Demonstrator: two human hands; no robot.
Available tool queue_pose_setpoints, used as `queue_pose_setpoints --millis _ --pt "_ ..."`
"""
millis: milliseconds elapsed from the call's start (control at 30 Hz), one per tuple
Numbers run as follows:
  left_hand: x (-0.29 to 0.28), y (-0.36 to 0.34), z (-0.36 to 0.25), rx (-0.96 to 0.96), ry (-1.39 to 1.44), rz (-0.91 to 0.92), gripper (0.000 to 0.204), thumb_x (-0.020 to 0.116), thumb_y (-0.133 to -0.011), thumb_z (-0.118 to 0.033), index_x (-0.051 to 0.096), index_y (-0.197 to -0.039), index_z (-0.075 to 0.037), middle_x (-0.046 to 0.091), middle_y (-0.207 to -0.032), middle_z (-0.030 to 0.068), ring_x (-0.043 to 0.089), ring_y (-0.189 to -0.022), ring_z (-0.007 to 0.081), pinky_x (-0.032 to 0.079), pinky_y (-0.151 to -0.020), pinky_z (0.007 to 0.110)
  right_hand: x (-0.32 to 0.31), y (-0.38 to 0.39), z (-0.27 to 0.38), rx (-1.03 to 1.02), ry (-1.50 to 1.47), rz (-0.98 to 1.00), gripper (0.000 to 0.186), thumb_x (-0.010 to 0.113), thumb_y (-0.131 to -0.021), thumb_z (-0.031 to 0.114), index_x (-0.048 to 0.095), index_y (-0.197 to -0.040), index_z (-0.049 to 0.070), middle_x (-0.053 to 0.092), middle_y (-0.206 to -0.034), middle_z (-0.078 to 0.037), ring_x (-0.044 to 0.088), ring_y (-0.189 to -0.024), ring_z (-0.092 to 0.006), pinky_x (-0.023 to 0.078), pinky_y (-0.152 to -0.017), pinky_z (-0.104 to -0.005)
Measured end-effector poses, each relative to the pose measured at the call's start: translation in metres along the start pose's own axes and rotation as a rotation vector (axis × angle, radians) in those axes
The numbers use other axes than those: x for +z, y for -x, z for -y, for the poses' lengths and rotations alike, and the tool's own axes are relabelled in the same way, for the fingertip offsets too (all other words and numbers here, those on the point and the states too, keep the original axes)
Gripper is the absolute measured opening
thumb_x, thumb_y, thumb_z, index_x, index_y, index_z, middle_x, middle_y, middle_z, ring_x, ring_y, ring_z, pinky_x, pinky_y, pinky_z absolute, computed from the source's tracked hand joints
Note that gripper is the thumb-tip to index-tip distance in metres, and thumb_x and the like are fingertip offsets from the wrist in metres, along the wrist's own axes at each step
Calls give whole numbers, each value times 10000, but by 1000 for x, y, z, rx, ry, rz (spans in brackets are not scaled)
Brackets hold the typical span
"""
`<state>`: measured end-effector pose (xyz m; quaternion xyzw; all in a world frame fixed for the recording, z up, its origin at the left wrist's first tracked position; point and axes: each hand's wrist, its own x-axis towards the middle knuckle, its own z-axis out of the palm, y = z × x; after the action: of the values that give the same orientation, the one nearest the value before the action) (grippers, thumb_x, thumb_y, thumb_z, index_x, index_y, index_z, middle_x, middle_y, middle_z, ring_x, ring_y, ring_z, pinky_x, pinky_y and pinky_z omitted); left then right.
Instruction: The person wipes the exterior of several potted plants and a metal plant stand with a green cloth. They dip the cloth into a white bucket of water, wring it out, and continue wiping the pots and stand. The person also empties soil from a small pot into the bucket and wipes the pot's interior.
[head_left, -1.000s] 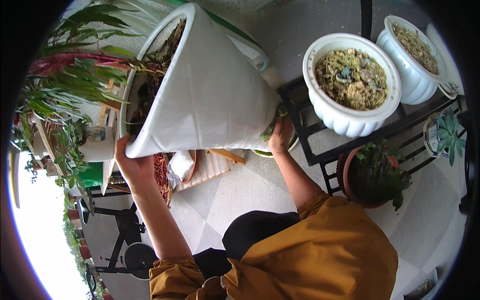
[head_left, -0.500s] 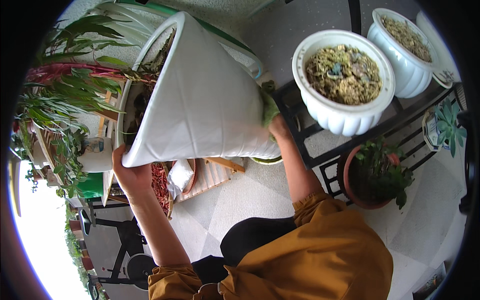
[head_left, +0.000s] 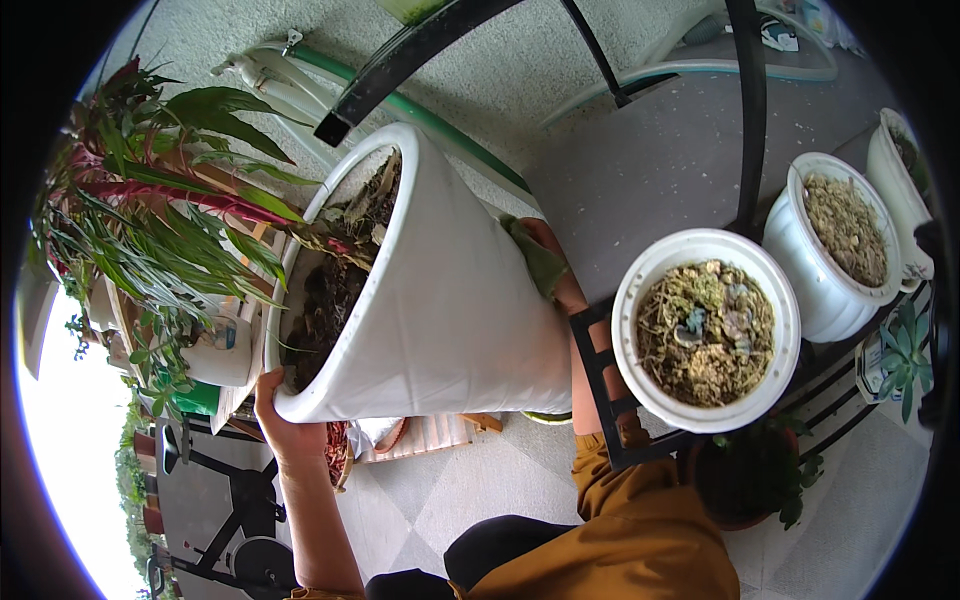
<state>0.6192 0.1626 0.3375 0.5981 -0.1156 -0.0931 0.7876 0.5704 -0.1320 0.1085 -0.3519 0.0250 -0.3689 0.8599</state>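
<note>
A tall white planter (head_left: pixel 455 310) leans steeply, its mouth toward the left and its narrow base toward the right. Out of its dark soil (head_left: pixel 325 310) grows a leafy plant (head_left: pixel 200 205) with a thick red stem. My left hand (head_left: pixel 285 425) grips the near lower part of the rim, thumb over the edge. At the far side of the base, my right hand (head_left: pixel 548 245) is closed on a green cloth (head_left: pixel 537 262) pressed to the planter's wall. Part of my right forearm is hidden behind a black metal stand.
On the black stand (head_left: pixel 590 385) sits a white fluted pot (head_left: pixel 705 420) close to my right arm. Another white pot (head_left: pixel 850 230) and a succulent (head_left: pixel 905 345) stand farther right. A green hose (head_left: pixel 450 135) runs along the wall. Below is a terracotta pot (head_left: pixel 735 510).
The view has shifted, so the planter and stand sit lower in it. My right hand has moved with the cloth to the far side of the planter's base. My left hand keeps its rim grip.
</note>
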Motion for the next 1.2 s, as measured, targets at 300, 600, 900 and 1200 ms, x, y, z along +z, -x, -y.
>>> queue_pose_setpoints --millis 300,600,900,1200 --pt "-5 0 1 -35 27 3 249 514 -798 -208 564 -954 -21 627 -893 104 614 -839 242 510 -788 353 17 -39 2 123 -42 88 440 390 -947 299 419 -1268 0 481 -1226 -145 470 -1123 -253 365 -976 -342" --pt "5 1 6 -38 122 -44 462 499 -760 -122 466 -1209 -17 550 -1024 114 540 -921 219 445 -858 315 32 27 14 50 -44 -2 398 415 -949 263 436 -1264 21 510 -1201 -113 492 -1099 -219 380 -965 -319" --pt "17 7 4 54 127 -12 494 531 -769 -93 423 -1248 -41 534 -1001 100 516 -873 193 448 -763 296 135 56 76 -263 69 -237 378 410 -960 301 493 -1221 40 537 -1153 -78 522 -1041 -174 411 -923 -300" --pt "-56 29 18 -276 520 99 496 586 -864 -388 445 -1248 -108 479 -1190 40 468 -1074 189 373 -878 369 201 117 42 -1179 1072 -278 536 527 -899 212 334 -1327 -47 333 -1373 -207 367 -1258 -334 285 -1051 -444"
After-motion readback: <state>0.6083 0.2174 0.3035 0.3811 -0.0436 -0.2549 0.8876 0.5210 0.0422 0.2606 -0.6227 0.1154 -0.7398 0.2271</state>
